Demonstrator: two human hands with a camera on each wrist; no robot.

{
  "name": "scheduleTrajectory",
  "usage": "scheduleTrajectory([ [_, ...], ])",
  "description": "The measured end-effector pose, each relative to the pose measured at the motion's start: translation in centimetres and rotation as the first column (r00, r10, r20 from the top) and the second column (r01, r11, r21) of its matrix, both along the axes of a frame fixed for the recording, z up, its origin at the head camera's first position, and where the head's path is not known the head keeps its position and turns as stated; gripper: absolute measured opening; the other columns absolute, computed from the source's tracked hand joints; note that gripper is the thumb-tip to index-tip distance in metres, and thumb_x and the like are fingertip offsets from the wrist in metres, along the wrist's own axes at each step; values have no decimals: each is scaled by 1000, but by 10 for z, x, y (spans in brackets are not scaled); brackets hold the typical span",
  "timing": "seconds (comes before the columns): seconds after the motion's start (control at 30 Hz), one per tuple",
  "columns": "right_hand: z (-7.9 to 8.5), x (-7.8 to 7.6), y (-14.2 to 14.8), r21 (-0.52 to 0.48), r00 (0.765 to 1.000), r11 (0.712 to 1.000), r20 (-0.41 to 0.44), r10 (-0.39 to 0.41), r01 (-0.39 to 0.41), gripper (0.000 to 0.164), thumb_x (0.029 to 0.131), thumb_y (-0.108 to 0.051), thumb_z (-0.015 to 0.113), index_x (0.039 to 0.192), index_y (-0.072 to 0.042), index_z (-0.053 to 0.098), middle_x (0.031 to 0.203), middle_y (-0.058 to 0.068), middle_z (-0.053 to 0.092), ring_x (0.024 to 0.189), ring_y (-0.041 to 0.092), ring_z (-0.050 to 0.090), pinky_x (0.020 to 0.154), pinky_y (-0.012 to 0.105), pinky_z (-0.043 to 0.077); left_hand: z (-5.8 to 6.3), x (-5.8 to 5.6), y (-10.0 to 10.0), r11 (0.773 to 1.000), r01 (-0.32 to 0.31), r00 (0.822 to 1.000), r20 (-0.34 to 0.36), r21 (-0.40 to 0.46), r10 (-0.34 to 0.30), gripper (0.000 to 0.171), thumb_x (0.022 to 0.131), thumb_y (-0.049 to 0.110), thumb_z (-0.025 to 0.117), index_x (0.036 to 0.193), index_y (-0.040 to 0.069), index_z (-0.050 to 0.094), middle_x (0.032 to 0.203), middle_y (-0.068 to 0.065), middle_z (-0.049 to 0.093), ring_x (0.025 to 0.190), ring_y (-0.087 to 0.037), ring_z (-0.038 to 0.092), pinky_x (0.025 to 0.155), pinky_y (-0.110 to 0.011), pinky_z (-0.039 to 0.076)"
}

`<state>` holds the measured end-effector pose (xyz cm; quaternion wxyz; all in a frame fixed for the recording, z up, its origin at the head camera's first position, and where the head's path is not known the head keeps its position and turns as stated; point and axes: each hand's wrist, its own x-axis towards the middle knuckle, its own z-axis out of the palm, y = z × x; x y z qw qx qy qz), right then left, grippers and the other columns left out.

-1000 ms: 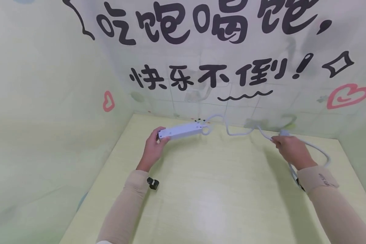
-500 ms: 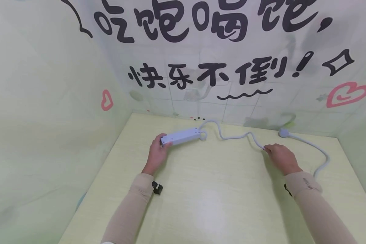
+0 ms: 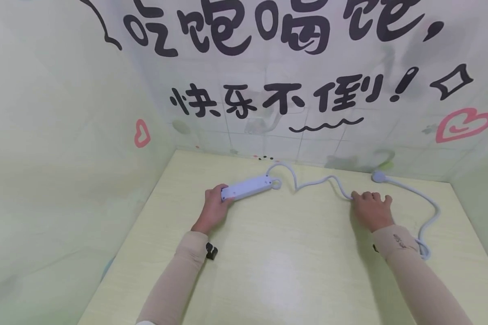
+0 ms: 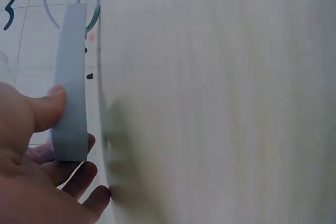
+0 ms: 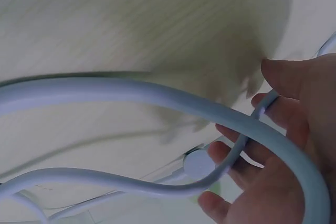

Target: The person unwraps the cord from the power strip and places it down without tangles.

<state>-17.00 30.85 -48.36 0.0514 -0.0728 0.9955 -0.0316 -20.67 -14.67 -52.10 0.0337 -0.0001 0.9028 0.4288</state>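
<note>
My left hand (image 3: 215,205) grips the near-left end of a pale lilac power strip (image 3: 248,187), with the thumb (image 4: 50,108) on one face and fingers behind it. A small ring loop (image 3: 276,184) sticks out at the strip's far end. From there the power cord (image 3: 313,183) runs in waves to my right hand (image 3: 372,208), whose fingers are spread and loosened. In the right wrist view the cord (image 5: 226,166) passes across the fingers, and a thicker-looking stretch crosses in the foreground. Beyond the right hand lies the round plug (image 3: 378,176) at the back of the table.
The light wood-grain table (image 3: 284,253) meets a printed back wall (image 3: 276,131) and a pale left wall (image 3: 65,158). The rest of the cord (image 3: 435,212) curves down on the right and loops beside the right sleeve (image 3: 402,243).
The right hand has come left and nearer along the cord, away from the plug; its pinching fingers have spread. The left hand has brought the power strip slightly nearer and right.
</note>
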Motion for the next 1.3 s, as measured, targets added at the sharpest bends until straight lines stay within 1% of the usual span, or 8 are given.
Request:
scheduleTrajectory([
  [0.17,-4,-3,3,-30,999,999,52,-13,15,42,108,-12,27,144,5,41,139,42,45,126,64,41,98,81,33,2,3,2,998,1,1000,-3,-64,-1,47,101,18,63,143,7,48,144,-16,54,136,-33,40,116,-50,41],
  [0.27,-6,-5,4,-48,996,998,87,-25,29,43,107,-12,26,144,6,41,141,42,43,126,65,41,96,78,37,3,3,4,996,-4,1000,4,-92,4,48,100,19,65,144,10,48,144,-13,55,135,-32,42,114,-50,43],
  [0.47,-1,-4,2,-82,993,996,112,-37,46,41,106,-12,32,140,6,46,141,42,43,126,66,39,99,82,29,2,3,4,996,-12,1000,19,-85,14,48,98,18,67,142,11,50,141,-12,56,132,-32,45,113,-50,45],
  [0.63,2,-4,3,-110,992,993,118,-40,53,41,105,-13,34,138,6,48,141,42,43,128,66,35,100,84,22,1,2,5,997,5,1000,15,-78,-4,50,96,17,70,141,9,51,139,-14,57,131,-33,46,112,-49,46],
  [0.87,4,-6,2,-134,994,990,105,-25,39,39,103,-13,43,137,4,49,141,41,44,129,65,34,99,83,21,1,0,3,998,31,999,20,-53,-30,53,93,22,73,139,6,52,135,-17,58,130,-35,50,112,-50,45],
  [1.13,4,-12,-3,-117,991,992,126,-32,47,52,101,-20,50,147,4,43,147,38,42,134,62,33,103,81,22,-2,-4,1,994,69,997,26,-90,-67,51,92,22,76,135,4,55,133,-18,60,132,-35,49,115,-50,42],
  [1.2,4,-13,-3,-110,990,993,137,-34,50,53,102,-21,51,148,4,41,147,38,41,134,62,32,103,81,22,0,-3,0,992,82,996,37,-95,-78,52,93,26,75,136,5,54,135,-17,59,133,-34,47,115,-50,42],
  [1.3,9,-16,-3,-119,986,990,160,-52,71,58,104,-29,49,150,4,38,148,38,39,134,63,30,103,82,21,11,-1,-1,993,85,995,60,-79,-81,57,96,36,71,141,7,51,141,-15,54,137,-34,44,116,-52,41],
])
